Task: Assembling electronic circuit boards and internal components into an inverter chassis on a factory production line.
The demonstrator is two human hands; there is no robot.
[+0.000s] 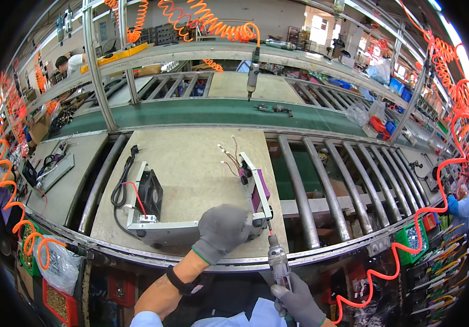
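A metal chassis [172,233] with pale edges lies on a pale board [196,163] in front of me. Inside its left end stands a black fan [150,194] with a red wire; a purple part [259,191] with loose wires sits at its right end. My left hand [224,231], in a grey glove, is closed over the chassis's near wall by the right corner; its fingertips are partly hidden. My right hand [300,302], also gloved, grips an air screwdriver [279,261] held upright, its bit close to that corner. Whether the bit touches a screw cannot be made out.
Metal rollers [330,188] run to the right of the board. An orange coiled hose [365,289] crosses the lower right. Another screwdriver [253,76] hangs above the green belt [191,111]. Bins of screws [57,302] stand lower left. A person [0,174] is at the far left.
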